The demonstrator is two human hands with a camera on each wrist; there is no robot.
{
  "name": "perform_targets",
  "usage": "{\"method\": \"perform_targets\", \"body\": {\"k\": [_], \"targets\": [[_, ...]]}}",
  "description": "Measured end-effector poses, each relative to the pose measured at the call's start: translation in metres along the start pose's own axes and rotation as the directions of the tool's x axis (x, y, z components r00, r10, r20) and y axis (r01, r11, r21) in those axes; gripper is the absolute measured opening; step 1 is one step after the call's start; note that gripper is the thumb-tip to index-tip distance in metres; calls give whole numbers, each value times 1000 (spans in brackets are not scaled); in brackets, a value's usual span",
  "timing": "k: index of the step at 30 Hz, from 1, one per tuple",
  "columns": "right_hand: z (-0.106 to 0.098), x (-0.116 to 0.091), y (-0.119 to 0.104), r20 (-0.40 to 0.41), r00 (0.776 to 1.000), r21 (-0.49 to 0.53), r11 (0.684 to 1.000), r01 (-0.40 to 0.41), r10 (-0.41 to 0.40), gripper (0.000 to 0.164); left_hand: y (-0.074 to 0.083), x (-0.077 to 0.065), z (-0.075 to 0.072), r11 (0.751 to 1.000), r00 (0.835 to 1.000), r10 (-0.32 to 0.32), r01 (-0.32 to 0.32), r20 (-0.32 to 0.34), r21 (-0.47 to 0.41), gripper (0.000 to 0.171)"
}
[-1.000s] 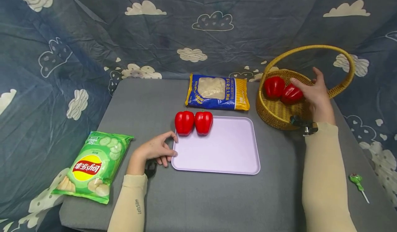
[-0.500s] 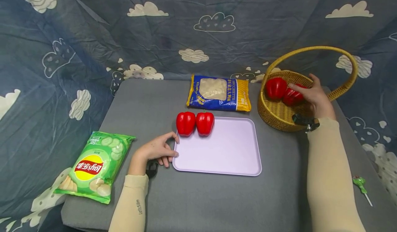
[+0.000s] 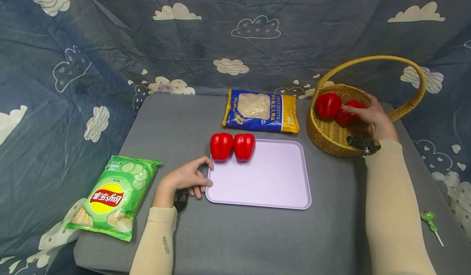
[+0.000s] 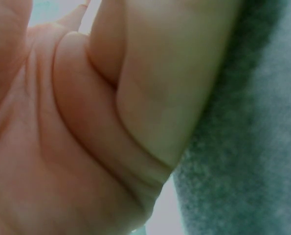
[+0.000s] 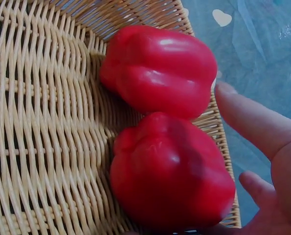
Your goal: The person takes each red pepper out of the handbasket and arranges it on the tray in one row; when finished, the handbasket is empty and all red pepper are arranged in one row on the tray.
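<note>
The right hand (image 3: 376, 117) reaches into the basket (image 3: 322, 139) at the desk's (image 3: 235, 242) far right corner, thumb and fingers spread about the right-hand pepper (image 3: 346, 117) — whether they grip it I cannot tell. In the right wrist view its thumb looks straight and apart from the fruit. The other basket pepper (image 3: 328, 106) lies against it, to the left. The left hand (image 3: 189, 174) holds nothing: its thumb and index finger stand well apart, their tips on the left edge of the tray (image 3: 272, 177). Skin fills most of the left wrist view. Two more peppers (image 3: 244, 147) sit side by side, touching, at the tray's far left corner. Beyond the tray, near the middle of the desk's far edge, lies a pasta bag (image 3: 257, 109), its see-through window upward. A green crisp bag (image 3: 110, 199) lies along the desk's left edge, and a lollipop (image 3: 430, 224) near the right edge, beside the right sleeve (image 3: 391, 205). Behind — a dark cloth (image 3: 257, 5) patterned with pale clouds.
</note>
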State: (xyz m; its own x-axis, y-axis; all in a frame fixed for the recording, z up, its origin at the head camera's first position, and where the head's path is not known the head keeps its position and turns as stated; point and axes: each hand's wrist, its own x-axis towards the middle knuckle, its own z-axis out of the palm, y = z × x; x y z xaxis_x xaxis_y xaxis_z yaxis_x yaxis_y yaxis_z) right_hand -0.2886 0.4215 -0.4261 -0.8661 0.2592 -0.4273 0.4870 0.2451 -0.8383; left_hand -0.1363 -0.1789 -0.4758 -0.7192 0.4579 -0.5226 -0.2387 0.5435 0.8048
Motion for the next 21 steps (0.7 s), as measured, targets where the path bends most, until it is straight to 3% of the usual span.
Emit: {"method": "perform_targets", "body": {"k": [12,21], "targets": [[3,-1,4,26,999,47,999,-19,18,111,-1,0,0,1000,1000,-3,3,-1,4,47],[3,0,5,45,999,7,1000,3,-3,107,-1,0,0,1000,1000,-2,2,-6,6,47]]}}
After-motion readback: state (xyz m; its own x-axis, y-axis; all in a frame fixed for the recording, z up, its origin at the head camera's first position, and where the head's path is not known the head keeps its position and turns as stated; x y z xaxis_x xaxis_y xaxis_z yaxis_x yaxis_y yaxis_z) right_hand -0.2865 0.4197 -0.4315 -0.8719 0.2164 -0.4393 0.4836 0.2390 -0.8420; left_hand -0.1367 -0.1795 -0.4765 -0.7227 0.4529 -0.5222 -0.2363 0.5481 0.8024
